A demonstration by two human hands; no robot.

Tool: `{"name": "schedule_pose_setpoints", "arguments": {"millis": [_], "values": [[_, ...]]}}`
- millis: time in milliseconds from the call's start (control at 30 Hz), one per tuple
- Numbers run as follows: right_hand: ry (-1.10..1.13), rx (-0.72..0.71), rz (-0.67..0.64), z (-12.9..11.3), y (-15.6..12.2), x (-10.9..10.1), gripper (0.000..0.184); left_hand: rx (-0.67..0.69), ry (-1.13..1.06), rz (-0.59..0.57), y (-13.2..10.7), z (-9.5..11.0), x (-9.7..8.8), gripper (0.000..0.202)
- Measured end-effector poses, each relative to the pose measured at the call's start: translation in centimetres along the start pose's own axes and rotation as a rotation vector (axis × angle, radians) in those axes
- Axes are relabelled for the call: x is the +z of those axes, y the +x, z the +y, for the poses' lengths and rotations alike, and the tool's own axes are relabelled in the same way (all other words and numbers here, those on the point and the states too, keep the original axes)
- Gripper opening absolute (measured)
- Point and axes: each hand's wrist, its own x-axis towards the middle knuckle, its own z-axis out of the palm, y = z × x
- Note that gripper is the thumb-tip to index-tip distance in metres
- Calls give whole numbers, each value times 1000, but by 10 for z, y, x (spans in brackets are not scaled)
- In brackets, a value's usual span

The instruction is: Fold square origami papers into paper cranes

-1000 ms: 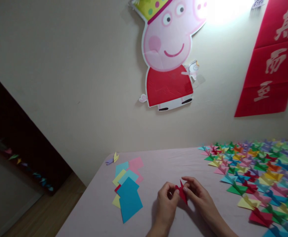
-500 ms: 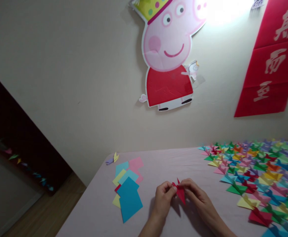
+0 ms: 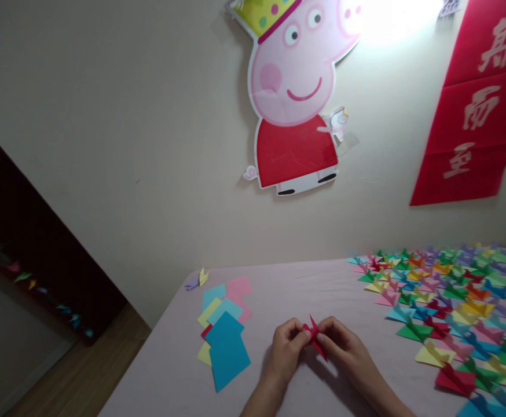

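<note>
A red origami crane (image 3: 319,346) is held just above the table between my two hands, one pointed tip upward and another pointing down toward me. My left hand (image 3: 288,346) pinches its left side between thumb and fingers. On the other side, my right hand (image 3: 340,346) grips it with the thumb pressed near its middle and the fingers curled behind. Parts of the folded paper are hidden by my fingertips. Left of my hands lies a loose spread of paper sheets, topped by a blue sheet (image 3: 228,356).
Rows of colourful folded cranes (image 3: 457,318) cover the right side of the cloth-covered table (image 3: 157,370). A small yellow crane (image 3: 203,277) and a purple one stand at the far left corner. Behind is a wall with a pig cutout (image 3: 296,150) and a red banner (image 3: 465,116).
My right thumb has come in against the crane's middle, and my right fingers have curled more. The crane has turned slightly and looks narrower. My left hand has hardly moved.
</note>
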Motion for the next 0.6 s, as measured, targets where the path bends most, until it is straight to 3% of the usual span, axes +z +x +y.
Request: {"name": "schedule_pose_setpoints", "arguments": {"millis": [200, 600], "values": [[86, 26, 79, 1, 3, -1, 37, 42, 88, -36, -2, -3, 2, 30], [127, 39, 119, 5, 2, 0, 38, 84, 180, 93, -8, -7, 12, 28]]}}
